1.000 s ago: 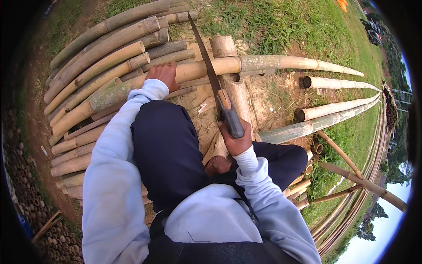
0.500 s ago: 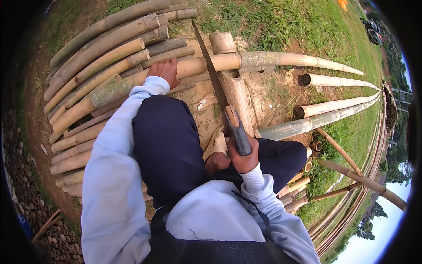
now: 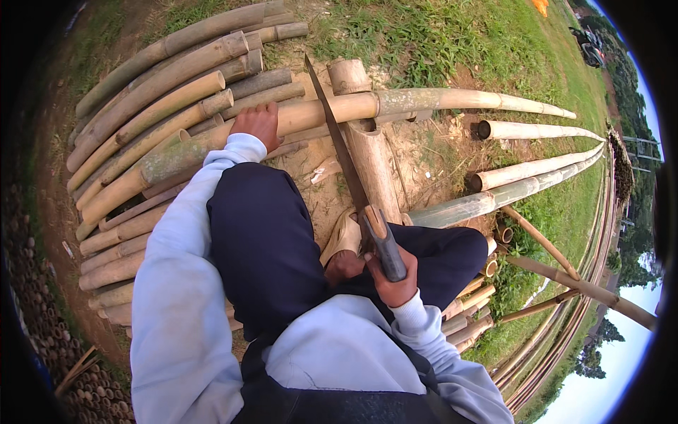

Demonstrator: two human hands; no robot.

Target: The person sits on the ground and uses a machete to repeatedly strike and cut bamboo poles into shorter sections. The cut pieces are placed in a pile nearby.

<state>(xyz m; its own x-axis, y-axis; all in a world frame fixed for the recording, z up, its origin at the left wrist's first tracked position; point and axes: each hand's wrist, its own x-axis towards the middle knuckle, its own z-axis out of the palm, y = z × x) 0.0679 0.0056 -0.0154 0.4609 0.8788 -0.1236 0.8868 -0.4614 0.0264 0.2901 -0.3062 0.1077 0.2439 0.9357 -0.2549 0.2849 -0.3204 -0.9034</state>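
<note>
A long bamboo pole (image 3: 409, 102) lies crosswise in front of me, resting across a thick bamboo post (image 3: 374, 159) that serves as a support. My left hand (image 3: 258, 127) is wrapped over the pole, left of the support. In my right hand (image 3: 395, 279) is the handle of a handsaw (image 3: 342, 150), with its long dark blade pointing away from me. The blade crosses the pole between my left hand and the support. How deep it sits in the pole cannot be made out. My foot in a tan shoe (image 3: 344, 240) is beside the support.
Cut bamboo lengths (image 3: 176, 67) are stacked at the left. More poles (image 3: 537, 131) stretch off to the right, and a bamboo rack (image 3: 579, 290) stands beyond my right knee. Cut bamboo ends (image 3: 88, 381) fill the lower left. Grass (image 3: 438, 35) lies beyond, with a motorcycle (image 3: 588, 46) far off.
The handsaw and my right hand have drawn back toward my body. My left hand stays on the bamboo pole. The whole view has shifted slightly.
</note>
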